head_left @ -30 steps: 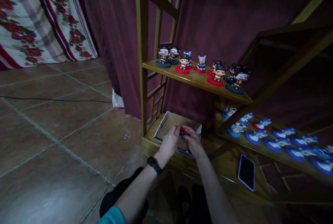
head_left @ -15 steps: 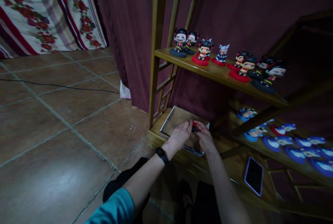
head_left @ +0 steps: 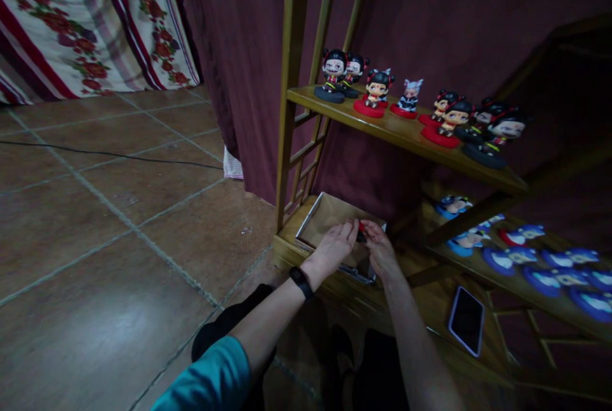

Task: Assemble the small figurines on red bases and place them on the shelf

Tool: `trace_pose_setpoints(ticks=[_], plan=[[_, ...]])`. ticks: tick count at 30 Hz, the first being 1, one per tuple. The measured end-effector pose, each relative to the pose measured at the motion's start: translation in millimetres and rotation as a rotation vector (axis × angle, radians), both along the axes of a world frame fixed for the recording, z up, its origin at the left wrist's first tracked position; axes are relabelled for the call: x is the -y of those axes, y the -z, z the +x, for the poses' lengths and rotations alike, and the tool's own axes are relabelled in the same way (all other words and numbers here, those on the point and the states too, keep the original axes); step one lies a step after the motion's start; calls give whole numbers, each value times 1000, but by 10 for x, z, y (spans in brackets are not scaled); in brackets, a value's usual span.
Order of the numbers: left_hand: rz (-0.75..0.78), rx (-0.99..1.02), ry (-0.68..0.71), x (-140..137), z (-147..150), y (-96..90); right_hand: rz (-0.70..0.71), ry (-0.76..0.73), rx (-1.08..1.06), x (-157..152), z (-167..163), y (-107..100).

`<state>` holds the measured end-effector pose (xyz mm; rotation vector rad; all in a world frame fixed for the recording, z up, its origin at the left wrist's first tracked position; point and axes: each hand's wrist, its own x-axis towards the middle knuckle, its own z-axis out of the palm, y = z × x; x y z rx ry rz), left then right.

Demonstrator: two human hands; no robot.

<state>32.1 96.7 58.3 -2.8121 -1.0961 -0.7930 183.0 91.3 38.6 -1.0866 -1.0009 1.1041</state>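
Observation:
Over an open cardboard box (head_left: 329,210) on the low shelf, my left hand (head_left: 336,246) and my right hand (head_left: 379,249) meet. Their fingers are closed on a small black and red figurine (head_left: 361,236), mostly hidden between them. Its details are too small and dark to make out. The brown inside of the box shows behind my hands, and my forearms cover part of its near side. My left wrist wears a black band (head_left: 301,282).
Several figurines on red and black bases (head_left: 377,95) line the wooden shelf (head_left: 344,113) above the box. Blue-based figurines (head_left: 507,259) stand on the right shelf. A phone (head_left: 466,320) lies on the lower board. A cable (head_left: 119,155) crosses the tiled floor at left.
Both hands stay together over the box, with the fingers shifting slightly around the figurine. The whole view has moved a little; the box and shelves are otherwise as before.

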Motion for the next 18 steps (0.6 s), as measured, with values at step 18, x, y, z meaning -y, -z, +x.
trace_pose_setpoints(ticks=[18], plan=[[-313, 546, 41, 147, -77, -120, -36, -48, -47, 146, -94, -123]])
